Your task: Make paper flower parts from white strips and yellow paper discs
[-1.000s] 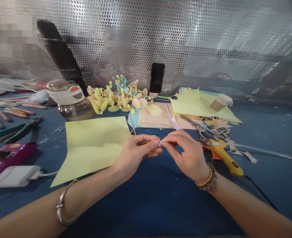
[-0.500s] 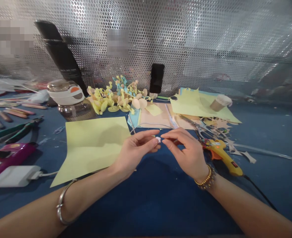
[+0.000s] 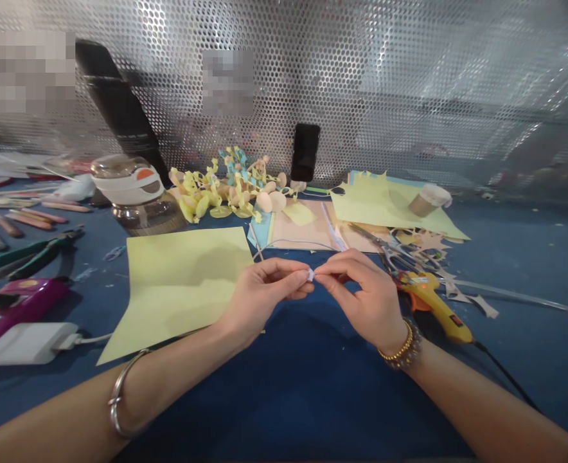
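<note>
A small pale, whitish-lavender piece point(image 3: 310, 274) sits between my fingertips above the blue table. My left hand point(image 3: 269, 289) pinches it from the left with thumb and forefinger; its far end is hidden by the fingers. From the right, my right hand point(image 3: 358, 286) is closed in a pinch, its thumb and forefinger touching the piece's right edge. A thin pale wire point(image 3: 298, 242) curves behind both hands. Beside my left hand lies a sheet of yellow-green paper point(image 3: 182, 276).
A yellow glue gun point(image 3: 438, 308) and scissors point(image 3: 394, 254) lie right of my right hand. Paper flowers point(image 3: 236, 193), a lidded bottle point(image 3: 139, 199) and a phone point(image 3: 306, 153) stand behind. Pliers point(image 3: 38, 257) and a purple power strip point(image 3: 28, 308) are on the left.
My right fingertips have closed in on the small pale piece and now touch its edge. My left forefinger has come down closer over it. The surroundings stay the same.
</note>
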### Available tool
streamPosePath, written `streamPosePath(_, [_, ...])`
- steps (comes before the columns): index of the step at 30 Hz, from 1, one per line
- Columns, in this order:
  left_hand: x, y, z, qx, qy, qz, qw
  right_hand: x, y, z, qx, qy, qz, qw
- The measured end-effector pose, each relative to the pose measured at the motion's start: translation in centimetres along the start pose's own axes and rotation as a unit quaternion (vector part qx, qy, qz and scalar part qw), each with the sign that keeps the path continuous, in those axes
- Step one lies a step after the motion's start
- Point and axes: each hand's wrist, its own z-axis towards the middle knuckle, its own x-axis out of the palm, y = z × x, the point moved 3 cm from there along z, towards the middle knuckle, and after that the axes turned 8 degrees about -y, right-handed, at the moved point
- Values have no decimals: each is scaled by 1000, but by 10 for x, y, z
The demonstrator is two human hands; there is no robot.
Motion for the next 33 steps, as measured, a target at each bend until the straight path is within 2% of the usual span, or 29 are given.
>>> streamPosePath(9, [0,0,0,-10,-5,3,1000,-1,3,1,-17,15,-15,1000])
streamPosePath(14, [1,-1,-1,4,-8,-7,1000,-1,3,0,-25,1,-19,999])
streamPosePath(21, [1,-1,-2,3,-4,-9,1000,-1,-2,0,9,-4,-5,1000])
streamPosePath(33, [2,-1,-2,-25,-6,-25,999,-1,0,0,3,-4,5,1000])
